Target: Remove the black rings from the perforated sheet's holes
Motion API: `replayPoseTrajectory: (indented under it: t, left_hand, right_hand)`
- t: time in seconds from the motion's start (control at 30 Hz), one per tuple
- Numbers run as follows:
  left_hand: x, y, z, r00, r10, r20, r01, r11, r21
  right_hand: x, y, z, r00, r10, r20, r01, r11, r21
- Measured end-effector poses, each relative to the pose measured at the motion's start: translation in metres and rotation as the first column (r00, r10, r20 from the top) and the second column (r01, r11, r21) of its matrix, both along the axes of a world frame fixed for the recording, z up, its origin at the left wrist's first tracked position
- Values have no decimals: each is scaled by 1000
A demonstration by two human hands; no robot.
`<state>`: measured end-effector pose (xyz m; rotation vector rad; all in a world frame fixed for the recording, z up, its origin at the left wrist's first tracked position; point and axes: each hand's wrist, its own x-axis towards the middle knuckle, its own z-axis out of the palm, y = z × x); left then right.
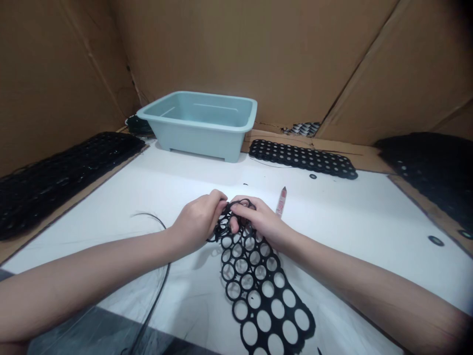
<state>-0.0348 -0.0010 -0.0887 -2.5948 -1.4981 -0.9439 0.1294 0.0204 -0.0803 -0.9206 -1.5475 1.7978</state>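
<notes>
A black rubber sheet full of round holes [258, 291] lies on the white table [354, 231] and runs from the near edge up to my hands. My left hand [197, 222] is closed and pinches the sheet's crumpled far end. My right hand [258, 219] is closed on the same end from the other side, thumb pressed into the rings. The two hands touch over the bunched rubber.
A pale blue tub [201, 123] stands at the back. Behind it to the right lies another perforated black strip [301, 158]. Black mat stacks sit at the left [55, 177] and right [432, 167]. A red pen [281, 201] lies by my right hand. Loose black rings [436, 240] and thin black strands [155, 296] lie about. Cardboard walls enclose the table.
</notes>
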Motion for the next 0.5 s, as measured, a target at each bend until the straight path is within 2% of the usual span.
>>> replayPoseTrajectory:
  t: [0.1, 0.23, 0.37, 0.43, 0.5]
  left_hand:
    - [0, -3, 5, 997, 7, 81, 4, 991, -136]
    - [-4, -7, 13, 980, -26, 199, 77, 965, -251]
    - [-3, -7, 16, 973, -63, 223, 135, 935, -327]
    - [-3, -4, 14, 975, -25, 222, 105, 928, -358]
    - [-7, 3, 13, 967, 77, 243, 18, 931, -366]
  right_hand:
    - [1, 0, -2, 998, 18, -52, -19, 999, -26]
    - [0, -1, -5, 993, 48, -109, -54, 997, -56]
    - [-2, 0, -4, 988, 66, -140, -73, 996, -42]
    - [-3, 2, -5, 984, 91, -154, -97, 995, -31]
    - [-5, 5, -6, 982, 94, -162, -100, 995, -26]
